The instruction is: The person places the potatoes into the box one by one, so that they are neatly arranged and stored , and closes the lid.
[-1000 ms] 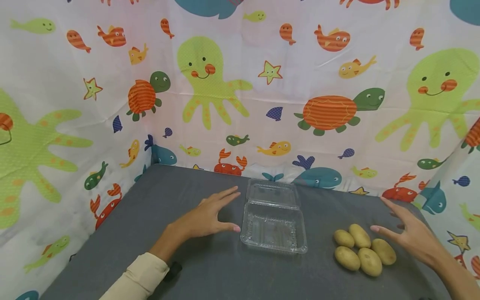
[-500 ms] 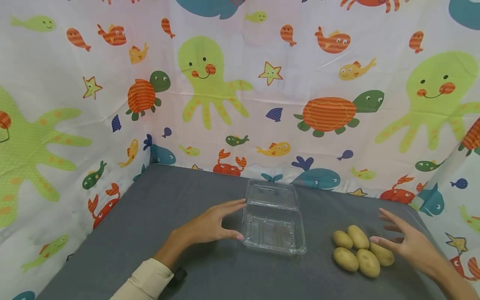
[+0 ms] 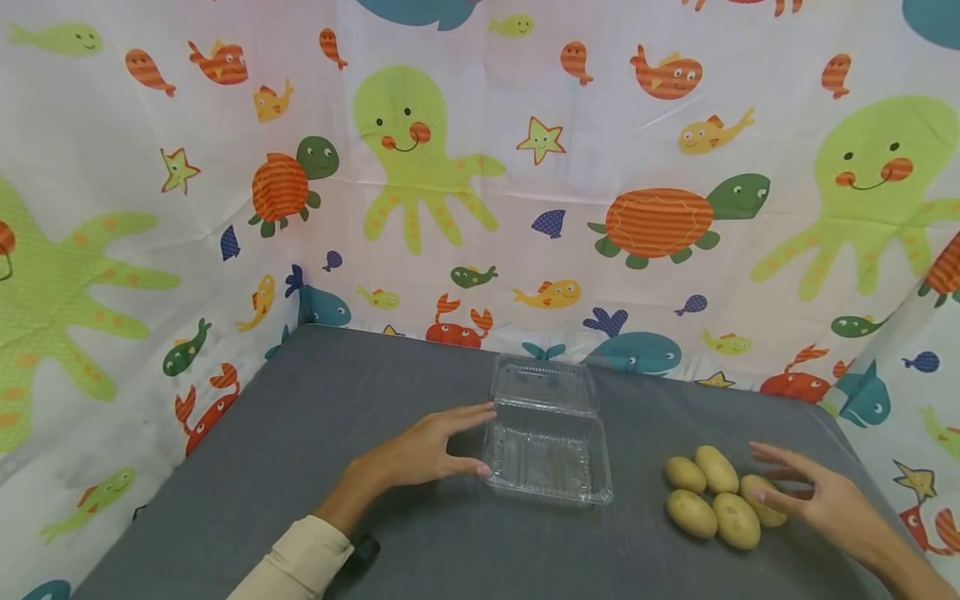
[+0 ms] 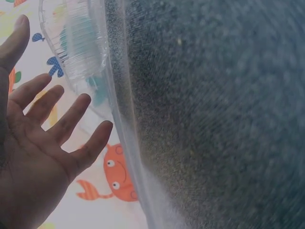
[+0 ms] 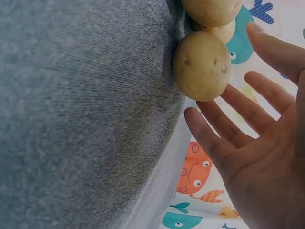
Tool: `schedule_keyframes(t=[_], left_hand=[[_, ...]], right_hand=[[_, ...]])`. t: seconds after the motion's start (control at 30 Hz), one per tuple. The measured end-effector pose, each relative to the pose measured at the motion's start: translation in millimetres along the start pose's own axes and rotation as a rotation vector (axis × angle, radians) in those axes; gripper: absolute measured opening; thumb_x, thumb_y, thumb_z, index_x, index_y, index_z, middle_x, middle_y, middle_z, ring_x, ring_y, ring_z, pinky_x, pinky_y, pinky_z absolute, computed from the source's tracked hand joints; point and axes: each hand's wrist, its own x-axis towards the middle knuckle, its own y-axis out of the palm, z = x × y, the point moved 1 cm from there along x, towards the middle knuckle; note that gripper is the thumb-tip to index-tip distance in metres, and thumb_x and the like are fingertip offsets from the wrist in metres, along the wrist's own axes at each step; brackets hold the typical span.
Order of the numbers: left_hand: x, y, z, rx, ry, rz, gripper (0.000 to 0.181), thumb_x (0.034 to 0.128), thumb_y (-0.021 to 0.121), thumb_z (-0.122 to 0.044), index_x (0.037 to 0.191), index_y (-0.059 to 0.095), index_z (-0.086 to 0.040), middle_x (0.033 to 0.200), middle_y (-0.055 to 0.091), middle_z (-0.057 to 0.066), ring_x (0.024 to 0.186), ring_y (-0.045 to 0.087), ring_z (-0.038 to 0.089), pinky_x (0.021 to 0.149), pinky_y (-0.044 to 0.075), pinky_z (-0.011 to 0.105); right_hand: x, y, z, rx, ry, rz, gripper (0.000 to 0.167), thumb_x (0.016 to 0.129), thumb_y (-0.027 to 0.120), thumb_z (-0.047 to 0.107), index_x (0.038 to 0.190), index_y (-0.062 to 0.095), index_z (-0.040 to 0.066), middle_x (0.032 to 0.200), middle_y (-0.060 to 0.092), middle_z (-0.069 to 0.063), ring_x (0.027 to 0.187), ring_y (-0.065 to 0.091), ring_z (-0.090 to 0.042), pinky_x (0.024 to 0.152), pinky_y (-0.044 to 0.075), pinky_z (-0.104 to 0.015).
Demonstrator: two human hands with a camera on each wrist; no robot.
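A clear plastic clamshell container (image 3: 547, 454) lies with its lid folded back on the grey cloth. My left hand (image 3: 427, 450) is at its left side, fingers and thumb spread; the fingertips reach its edge in the head view, and whether they touch I cannot tell. Several potatoes (image 3: 737, 521) sit in a cluster to the right of the container. My right hand (image 3: 825, 500) is just right of them, holding nothing, its thumb overlapping the rightmost potato (image 3: 768, 510). In the right wrist view the spread fingers are close beside a potato (image 5: 201, 67).
A grey cloth (image 3: 360, 375) covers the table. Behind it and at both sides hangs a white curtain (image 3: 517, 250) printed with sea animals. A small black object (image 3: 363, 552) shows beside my left cuff.
My left hand has moved right and slightly toward me, up to the container's edge. My right hand has come lower, nearer the rightmost potato. Container and potatoes stay put.
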Motion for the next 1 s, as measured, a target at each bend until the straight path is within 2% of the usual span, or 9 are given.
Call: schedule_keyframes(t=[0.1, 0.27, 0.47, 0.73, 0.9, 1.0], left_hand=[[1.2, 1.6, 1.9, 0.009, -0.006, 0.009, 0.087, 0.0927, 0.078, -0.056, 0.165, 0.041, -0.024, 0.174, 0.032, -0.007, 0.160, 0.029, 0.017, 0.125, 0.031, 0.056], [2.6, 0.0, 1.1, 0.013, -0.005, 0.012, 0.084, 0.0930, 0.079, -0.054, 0.161, 0.048, -0.017, 0.174, 0.031, -0.005, 0.160, 0.029, 0.024, 0.124, 0.032, 0.060], [3.3, -0.5, 0.3, 0.011, -0.009, 0.022, 0.080, 0.0935, 0.078, -0.054, 0.160, 0.051, -0.018, 0.174, 0.031, -0.007, 0.161, 0.028, 0.025, 0.124, 0.031, 0.060], [2.8, 3.0, 3.3, -0.003, -0.020, 0.021, 0.081, 0.0925, 0.080, -0.053, 0.159, 0.051, -0.019, 0.174, 0.030, -0.007, 0.161, 0.028, 0.024, 0.124, 0.031, 0.060], [3.0, 4.5, 4.8, -0.005, -0.028, 0.021, 0.080, 0.0922, 0.080, -0.052, 0.159, 0.052, -0.019, 0.174, 0.031, -0.007, 0.161, 0.028, 0.023, 0.124, 0.031, 0.060], [3.2, 5.8, 4.9, -0.002, -0.033, 0.025, 0.081, 0.0915, 0.081, -0.054, 0.159, 0.052, -0.020, 0.174, 0.031, -0.006, 0.160, 0.029, 0.022, 0.124, 0.031, 0.060]], right_hand=[[-1.5, 1.9, -0.8, 0.024, 0.012, 0.006, 0.077, 0.101, 0.072, 0.043, 0.159, 0.043, 0.000, 0.151, 0.052, -0.035, 0.125, 0.060, -0.056, 0.087, 0.059, -0.059], [-2.5, 2.5, -4.0, 0.040, 0.036, 0.029, 0.077, 0.100, 0.075, 0.042, 0.157, 0.046, 0.000, 0.152, 0.052, -0.033, 0.126, 0.059, -0.055, 0.082, 0.060, -0.051], [-2.7, 2.6, -8.2, 0.040, 0.055, 0.059, 0.076, 0.097, 0.077, 0.041, 0.154, 0.050, -0.001, 0.151, 0.050, -0.036, 0.125, 0.058, -0.058, 0.084, 0.058, -0.060], [-3.8, 4.8, -14.0, 0.006, 0.039, 0.058, 0.071, 0.093, 0.082, 0.035, 0.149, 0.057, 0.000, 0.146, 0.055, -0.035, 0.120, 0.063, -0.052, 0.081, 0.058, -0.046], [-3.5, 6.8, -16.6, -0.007, 0.044, 0.054, 0.074, 0.090, 0.086, 0.036, 0.147, 0.059, -0.001, 0.145, 0.055, -0.035, 0.118, 0.064, -0.051, 0.081, 0.057, -0.046], [-3.5, 8.0, -17.7, -0.001, 0.061, 0.057, 0.077, 0.088, 0.087, 0.038, 0.147, 0.058, -0.003, 0.145, 0.053, -0.037, 0.118, 0.064, -0.051, 0.082, 0.059, -0.051]])
